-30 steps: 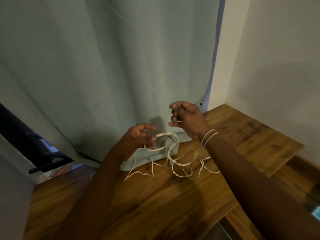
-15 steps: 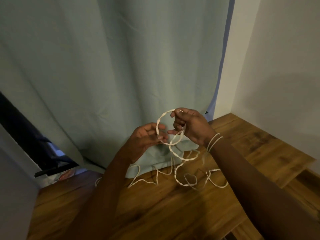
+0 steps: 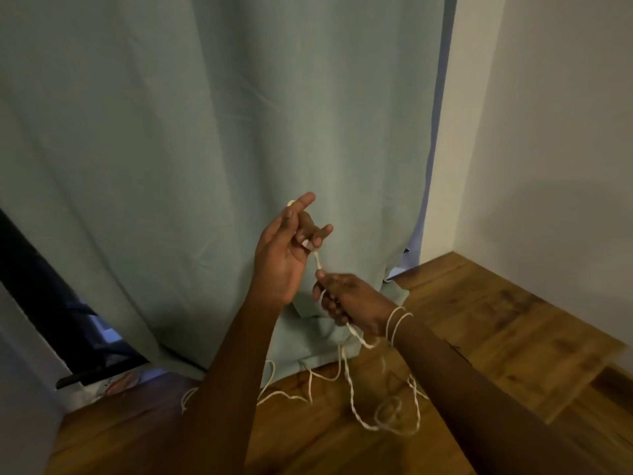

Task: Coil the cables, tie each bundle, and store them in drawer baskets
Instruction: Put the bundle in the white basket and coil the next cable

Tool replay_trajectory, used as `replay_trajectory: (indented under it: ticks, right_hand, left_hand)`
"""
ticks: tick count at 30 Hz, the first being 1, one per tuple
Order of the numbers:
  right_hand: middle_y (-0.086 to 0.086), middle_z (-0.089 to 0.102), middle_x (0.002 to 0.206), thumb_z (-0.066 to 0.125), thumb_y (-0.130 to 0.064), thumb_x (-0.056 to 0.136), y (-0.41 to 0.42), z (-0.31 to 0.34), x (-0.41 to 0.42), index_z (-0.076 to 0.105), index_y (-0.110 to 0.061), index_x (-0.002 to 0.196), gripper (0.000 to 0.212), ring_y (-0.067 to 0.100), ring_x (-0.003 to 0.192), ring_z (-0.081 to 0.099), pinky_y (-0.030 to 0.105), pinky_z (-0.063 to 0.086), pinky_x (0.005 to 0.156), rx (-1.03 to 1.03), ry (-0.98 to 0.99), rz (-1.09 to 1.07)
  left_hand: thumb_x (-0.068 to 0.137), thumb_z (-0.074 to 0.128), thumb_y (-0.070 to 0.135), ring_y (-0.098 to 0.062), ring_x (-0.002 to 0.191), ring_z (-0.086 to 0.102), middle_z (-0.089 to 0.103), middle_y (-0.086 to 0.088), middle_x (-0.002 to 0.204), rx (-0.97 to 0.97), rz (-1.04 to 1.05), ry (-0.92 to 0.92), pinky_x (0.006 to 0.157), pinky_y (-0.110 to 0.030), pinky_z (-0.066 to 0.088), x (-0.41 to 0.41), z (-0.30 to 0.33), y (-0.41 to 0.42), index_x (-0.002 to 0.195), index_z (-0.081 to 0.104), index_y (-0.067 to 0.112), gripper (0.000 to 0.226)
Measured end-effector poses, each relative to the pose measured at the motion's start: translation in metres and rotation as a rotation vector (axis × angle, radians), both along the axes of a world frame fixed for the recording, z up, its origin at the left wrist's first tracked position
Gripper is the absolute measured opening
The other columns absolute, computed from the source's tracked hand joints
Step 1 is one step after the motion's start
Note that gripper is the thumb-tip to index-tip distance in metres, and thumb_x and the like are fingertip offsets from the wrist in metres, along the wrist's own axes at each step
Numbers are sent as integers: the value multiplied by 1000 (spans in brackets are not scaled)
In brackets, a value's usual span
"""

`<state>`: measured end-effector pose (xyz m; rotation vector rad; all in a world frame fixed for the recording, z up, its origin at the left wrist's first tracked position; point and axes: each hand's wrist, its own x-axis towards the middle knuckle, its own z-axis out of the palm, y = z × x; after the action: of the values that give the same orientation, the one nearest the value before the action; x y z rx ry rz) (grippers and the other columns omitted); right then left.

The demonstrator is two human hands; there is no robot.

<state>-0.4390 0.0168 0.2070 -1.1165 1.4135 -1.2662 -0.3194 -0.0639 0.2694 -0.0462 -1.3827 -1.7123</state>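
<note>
A thin white twisted cable [image 3: 352, 389] runs from my raised hands down to the wooden table [image 3: 496, 330], where its loose end lies in tangled loops. My left hand [image 3: 284, 255] is lifted in front of the curtain, index finger pointing up, and pinches the cable's upper end between thumb and fingers. My right hand [image 3: 346, 299] sits just below and to the right, fingers curled round the same cable. A short taut stretch of cable joins the two hands. Two thin white bands circle my right wrist.
A pale green curtain [image 3: 205, 149] hangs right behind my hands, its hem bunched on the table. A white wall [image 3: 555, 132] borders the table on the right. At lower left a dark gap [image 3: 51, 303] opens beside the curtain.
The loop held between both hands is gone. My left hand has risen with the cable's end, my right hand has dropped lower along the cable, and the view has tilted.
</note>
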Motion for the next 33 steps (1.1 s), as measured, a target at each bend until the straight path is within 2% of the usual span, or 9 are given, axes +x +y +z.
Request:
replay_trajectory:
  ticks: [3, 5, 10, 13, 20, 23, 26, 30, 33]
  right_hand:
    - [4, 52, 63, 47, -44, 102, 11, 1, 9, 63, -10, 101, 38, 13, 50, 47, 25, 47, 50, 133, 90, 230]
    - [7, 56, 64, 47, -39, 103, 19, 8, 3, 62, -7, 98, 35, 16, 52, 52, 29, 52, 54, 146, 202, 286]
    - [-3, 61, 64, 59, -21, 98, 33, 45, -38, 71, -5, 83, 25, 7, 56, 57, 22, 48, 57, -184, 732, 112]
    - [1, 73, 76, 71, -28, 90, 36, 74, -54, 77, -11, 87, 18, 15, 69, 67, 32, 56, 67, -380, 853, -20]
    - [3, 75, 78, 79, -29, 82, 30, 87, -68, 79, -13, 87, 17, 21, 70, 68, 40, 54, 68, -504, 844, -234]
    - [1, 76, 80, 78, -29, 83, 26, 80, -69, 79, -13, 88, 17, 18, 73, 68, 33, 56, 69, -524, 768, -302]
    - [7, 73, 78, 73, -28, 88, 16, 69, -65, 78, -9, 91, 19, 21, 68, 65, 30, 53, 63, -500, 578, -324]
    - [11, 56, 67, 56, -18, 100, 7, 40, -35, 70, -7, 94, 18, 20, 58, 54, 28, 49, 53, -278, 342, -129]
    - [10, 61, 73, 51, -14, 103, 8, 18, 1, 64, -11, 100, 14, 25, 65, 58, 32, 53, 62, -118, 308, 211]
  left_hand:
    - [108, 28, 20, -12, 87, 68, 68, 12, 79, -229, 285, -210, 99, -31, 49, -6, 8, -11, 139, 42, 0, 40]
    - [108, 30, 19, -4, 115, 60, 70, 27, 100, -514, 421, -438, 106, -27, 41, -4, 4, -18, 128, 57, 2, 38]
    - [103, 39, 29, -10, 94, 70, 75, -1, 88, -702, 317, -796, 95, -42, 51, 12, -25, -39, 107, 62, 13, 28]
    - [106, 36, 32, -17, 70, 69, 71, -5, 66, -864, 261, -892, 82, -46, 55, 15, -28, -27, 88, 61, 11, 38]
    - [98, 38, 49, -18, 58, 62, 64, -7, 63, -719, 300, -731, 58, -35, 50, 20, -35, -25, 76, 57, 11, 48]
    - [102, 43, 42, -10, 63, 62, 56, 0, 58, -675, 157, -670, 66, -27, 51, 23, -40, -15, 61, 55, 28, 44]
    - [97, 50, 45, -18, 61, 60, 48, 0, 53, -448, -14, -488, 79, -42, 57, 21, -29, -3, 60, 50, 25, 42]
    - [83, 66, 53, -26, 70, 70, 64, -9, 59, -94, -125, -129, 82, -42, 58, 16, -2, 6, 69, 65, 17, 38]
    - [93, 58, 37, -32, 102, 70, 74, -19, 102, -2, -166, 35, 91, -41, 55, 14, 10, -3, 96, 68, 9, 30]
